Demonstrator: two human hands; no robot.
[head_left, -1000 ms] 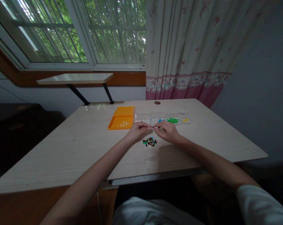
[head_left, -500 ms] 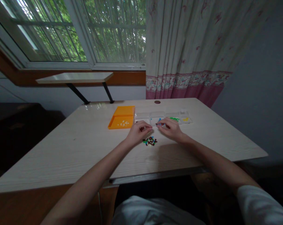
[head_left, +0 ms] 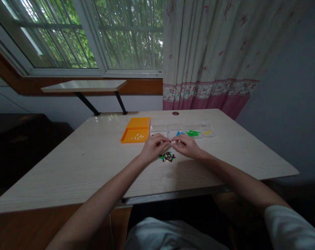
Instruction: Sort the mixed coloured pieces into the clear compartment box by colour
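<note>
Fingertips of my left hand (head_left: 155, 147) and my right hand (head_left: 187, 146) meet above the table, both closed in a pinch. A tiny dark piece (head_left: 170, 141) shows between them; its kind is too small to make out. Just below my hands lies a small pile of brown, green, blue and pale pieces (head_left: 167, 157). Behind my hands stands a clear compartment tray (head_left: 212, 132). In separate compartments it holds blue pieces (head_left: 180, 133), green pieces (head_left: 192, 133) and yellow pieces (head_left: 207, 132). My left hand hides part of the tray's left end.
An orange case (head_left: 138, 123) lies open left of the tray, with white pieces (head_left: 138, 137) in its near half. A dark round disc (head_left: 175, 113) is at the table's (head_left: 94, 166) back edge. A raised shelf (head_left: 86, 85) stands at the back left.
My right hand has moved left and slightly down from the tray to meet my left fingertips, uncovering the blue and green pieces. My left hand has stayed nearly still.
</note>
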